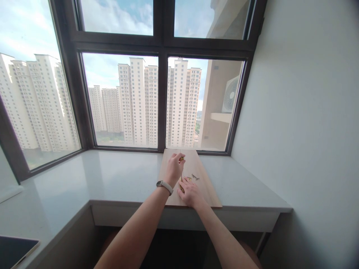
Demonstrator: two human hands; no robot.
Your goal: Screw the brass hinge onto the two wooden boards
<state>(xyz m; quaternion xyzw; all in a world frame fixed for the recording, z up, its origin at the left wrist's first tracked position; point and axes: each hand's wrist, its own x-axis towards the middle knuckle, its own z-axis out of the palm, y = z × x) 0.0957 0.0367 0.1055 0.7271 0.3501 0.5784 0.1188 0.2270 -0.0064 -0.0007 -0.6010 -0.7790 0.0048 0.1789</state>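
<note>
My left hand (pixel 173 171), with a pale watch band on the wrist, is closed around the yellow-and-black handle of a screwdriver (pixel 182 159). Its thin shaft points down toward the wooden board (pixel 206 186). Low on the board, my right hand (pixel 191 191) is closed against a small yellow piece (pixel 182 188), holding it at the foot of the shaft. The fingers cover most of that piece, so its exact kind is hidden. Just beyond the right hand lie several small screws (pixel 195 177), loose on the wood.
The board rests on a white windowsill counter (pixel 126 179) with its far end near the window frame (pixel 162 112). A white wall (pixel 294 112) bounds the right side. At the lower left corner lies a dark flat device (pixel 17 250). The counter's front edge runs below my forearms.
</note>
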